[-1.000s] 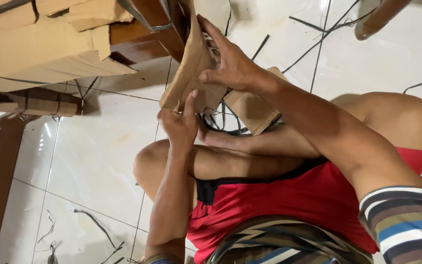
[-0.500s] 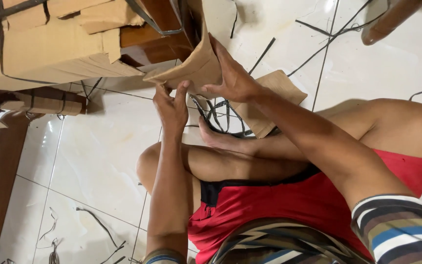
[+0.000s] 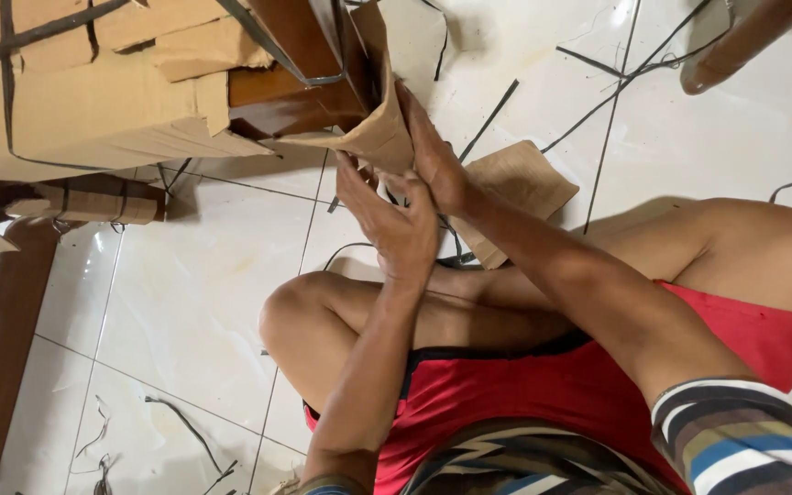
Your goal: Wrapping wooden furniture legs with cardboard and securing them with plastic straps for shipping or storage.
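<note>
Since half a second ago, both hands have shifted closer together on the cardboard flap (image 3: 379,128), and the left hand (image 3: 394,225) has risen until its fingertips meet the lower edge of that flap. The flap is a torn brown sheet that hangs from the dark wooden piece (image 3: 300,82) at the top of the view and bends down toward the person. The right hand (image 3: 433,156) lies flat along the right side of the flap, fingers extended and pressed against it, with the thumb hidden behind; whether it pinches the sheet cannot be determined. The left hand is half open, fingers curled upward, touching the flap from below without a visible closed grasp.

Just right of the hands, a loose cardboard scrap (image 3: 515,188) lies flat on the white tiled floor (image 3: 185,302). Thin black strapping bands (image 3: 506,101) lie scattered across the tiles. At upper left stands a large cardboard-wrapped package (image 3: 75,92) bound with black straps, adjoining the wooden piece. A dark wooden rail (image 3: 2,348) runs down the left edge. The person sits on the floor, knees bent, in red shorts (image 3: 524,394) and a striped shirt (image 3: 735,440).
</note>
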